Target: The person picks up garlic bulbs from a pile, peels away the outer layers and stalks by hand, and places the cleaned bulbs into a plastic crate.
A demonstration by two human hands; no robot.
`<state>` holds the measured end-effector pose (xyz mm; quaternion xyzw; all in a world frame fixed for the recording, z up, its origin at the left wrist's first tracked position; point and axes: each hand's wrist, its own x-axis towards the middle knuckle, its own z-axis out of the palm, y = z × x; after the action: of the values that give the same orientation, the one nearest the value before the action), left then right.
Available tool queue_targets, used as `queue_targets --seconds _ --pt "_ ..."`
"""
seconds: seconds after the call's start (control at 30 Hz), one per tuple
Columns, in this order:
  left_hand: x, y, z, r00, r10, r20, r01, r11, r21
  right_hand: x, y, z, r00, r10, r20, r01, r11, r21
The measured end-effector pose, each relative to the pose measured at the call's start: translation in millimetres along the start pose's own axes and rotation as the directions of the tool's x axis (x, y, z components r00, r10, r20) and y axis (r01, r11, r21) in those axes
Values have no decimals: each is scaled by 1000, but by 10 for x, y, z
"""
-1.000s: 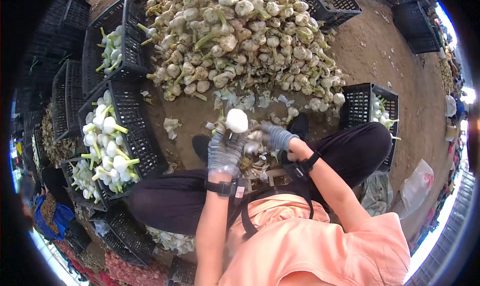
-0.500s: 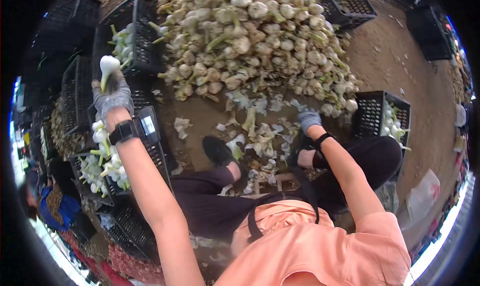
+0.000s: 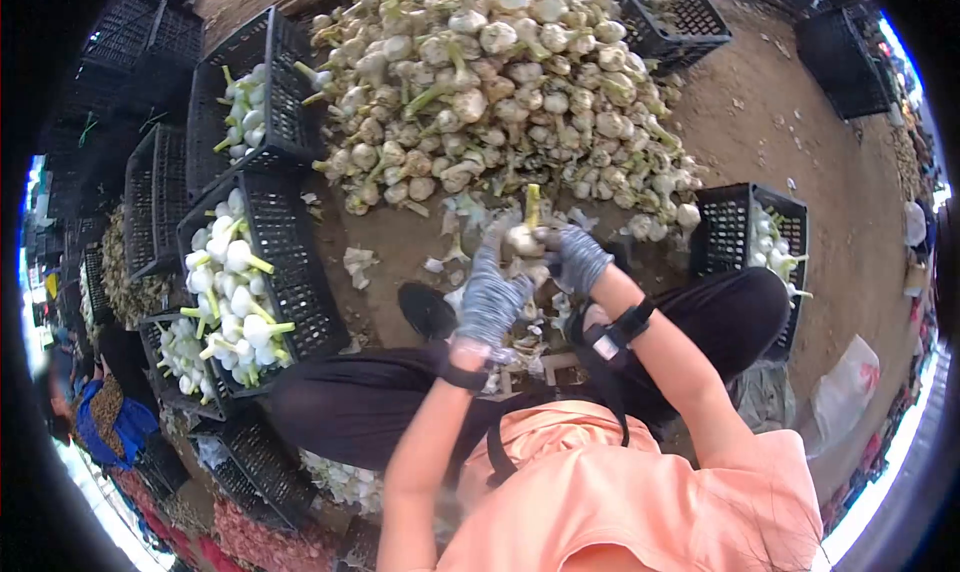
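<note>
A garlic bulb (image 3: 521, 240) with its stalk pointing up is between my gloved hands, in front of the big heap of garlic (image 3: 480, 92). My right hand (image 3: 577, 259) grips the bulb from the right, thumb and fingers closed at its side. From the left, the fingers of my left hand (image 3: 490, 297) close against the same bulb; their tips are partly blurred. Both hands wear thin grey gloves. Below them, torn garlic skins (image 3: 535, 317) litter the ground between my shoes.
Left of me, a black crate (image 3: 300, 262) holds cleaned white garlic, with another garlic crate (image 3: 285, 82) beyond. A further crate (image 3: 725, 227) with some bulbs stands at my right knee. A plastic bag (image 3: 845, 387) lies at far right. Someone in blue (image 3: 120, 422) is at far left.
My left hand has come back from the left crates to the middle, without the white bulb it held. My right hand has lifted from the heap's edge and now grips a garlic bulb.
</note>
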<state>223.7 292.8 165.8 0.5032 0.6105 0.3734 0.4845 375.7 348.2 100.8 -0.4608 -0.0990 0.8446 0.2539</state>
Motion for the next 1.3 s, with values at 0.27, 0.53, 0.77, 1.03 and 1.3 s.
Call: queue_targets --seconds 0.27,0.53,0.77,1.03,1.3 --pt "-321 -260 75 982 -16 -190 -24 978 -207 -535 93 292 988 -156 -8 138 897 -421" --pt "-477 33 -4 998 -60 -15 49 918 -393 -739 -2 498 860 -452 239 446 434 -783" --pt "-524 77 -55 990 -136 40 133 801 -584 -798 -77 462 916 -318 243 386 542 -746" --pt "-526 -55 -139 968 -242 72 232 738 -634 -804 -20 332 904 -323 280 423 580 -696" --pt "-417 32 -141 587 -592 553 654 -55 -754 -838 207 378 806 -476 353 559 416 -717"
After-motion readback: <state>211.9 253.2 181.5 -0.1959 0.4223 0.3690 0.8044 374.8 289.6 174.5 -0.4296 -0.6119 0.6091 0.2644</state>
